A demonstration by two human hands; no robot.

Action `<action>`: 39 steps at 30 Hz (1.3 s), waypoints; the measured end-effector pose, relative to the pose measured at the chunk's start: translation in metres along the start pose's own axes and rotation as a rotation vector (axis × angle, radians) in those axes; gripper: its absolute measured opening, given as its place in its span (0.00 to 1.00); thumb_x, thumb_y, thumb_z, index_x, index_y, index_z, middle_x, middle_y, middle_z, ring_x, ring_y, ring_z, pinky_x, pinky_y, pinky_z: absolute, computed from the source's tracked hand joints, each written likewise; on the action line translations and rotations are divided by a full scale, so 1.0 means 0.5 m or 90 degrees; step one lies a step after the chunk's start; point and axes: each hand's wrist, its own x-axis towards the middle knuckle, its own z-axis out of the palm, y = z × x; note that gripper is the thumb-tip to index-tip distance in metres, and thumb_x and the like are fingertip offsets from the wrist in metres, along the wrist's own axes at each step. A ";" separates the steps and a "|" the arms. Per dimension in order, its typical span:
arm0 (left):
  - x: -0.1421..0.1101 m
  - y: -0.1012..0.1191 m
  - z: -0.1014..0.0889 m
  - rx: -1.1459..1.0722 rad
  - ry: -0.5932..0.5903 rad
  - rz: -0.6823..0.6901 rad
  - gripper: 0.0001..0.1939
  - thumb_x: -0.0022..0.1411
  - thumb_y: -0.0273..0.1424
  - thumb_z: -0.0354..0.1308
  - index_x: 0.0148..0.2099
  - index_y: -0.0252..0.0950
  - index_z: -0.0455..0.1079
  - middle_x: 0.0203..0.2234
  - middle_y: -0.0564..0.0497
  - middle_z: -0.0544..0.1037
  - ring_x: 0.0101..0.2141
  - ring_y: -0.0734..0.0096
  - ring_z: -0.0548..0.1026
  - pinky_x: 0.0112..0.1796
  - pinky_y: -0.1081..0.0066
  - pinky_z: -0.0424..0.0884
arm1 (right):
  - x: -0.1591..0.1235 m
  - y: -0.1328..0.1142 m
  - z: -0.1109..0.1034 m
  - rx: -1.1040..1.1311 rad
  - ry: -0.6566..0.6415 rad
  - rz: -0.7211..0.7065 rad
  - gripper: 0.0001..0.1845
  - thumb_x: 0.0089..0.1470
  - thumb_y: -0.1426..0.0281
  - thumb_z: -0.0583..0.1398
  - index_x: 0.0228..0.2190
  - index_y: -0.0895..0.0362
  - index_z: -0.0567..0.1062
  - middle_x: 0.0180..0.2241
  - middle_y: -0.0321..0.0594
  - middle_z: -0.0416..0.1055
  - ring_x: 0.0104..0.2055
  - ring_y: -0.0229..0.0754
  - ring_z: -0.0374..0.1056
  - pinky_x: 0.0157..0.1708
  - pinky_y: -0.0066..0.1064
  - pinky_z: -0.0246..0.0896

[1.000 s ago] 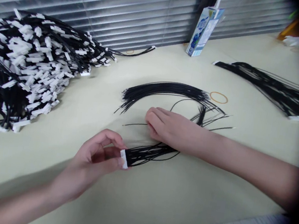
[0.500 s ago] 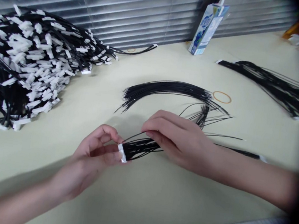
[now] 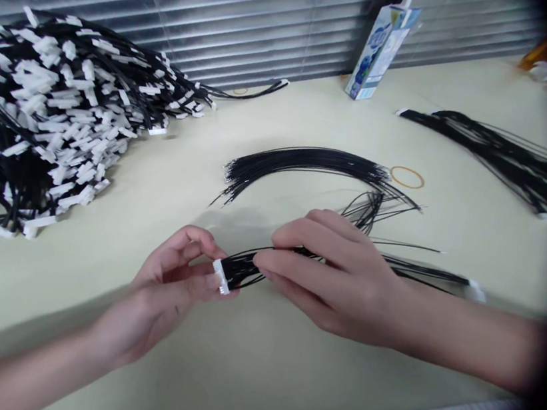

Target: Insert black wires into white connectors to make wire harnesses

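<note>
Bare hands (image 3: 339,277) with slender fingers (image 3: 305,270) and bare forearms (image 3: 462,337) (slim ones, both), smoothly rounded.

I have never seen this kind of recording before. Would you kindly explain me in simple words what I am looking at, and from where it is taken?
There is no machine here: these are a person's own bare hands. Every picture comes from one camera worn on the head, looking forward and down.

The left hand holds a white connector. The right hand seems to pinch the black wires that run from it.

On the pale table, beyond the hands, lie a curved bundle of loose wires and a rubber band. At the picture's left is a big pile of wires with white connectors; at its right, another bundle. A drink carton stands near the blinds.
</note>
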 end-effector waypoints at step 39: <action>-0.002 -0.006 -0.005 0.028 -0.022 0.007 0.11 0.58 0.21 0.57 0.41 0.40 0.65 0.34 0.53 0.71 0.35 0.74 0.71 0.36 0.78 0.66 | -0.004 -0.021 0.019 0.048 -0.058 0.026 0.10 0.57 0.75 0.54 0.28 0.61 0.74 0.22 0.36 0.68 0.26 0.35 0.60 0.30 0.28 0.60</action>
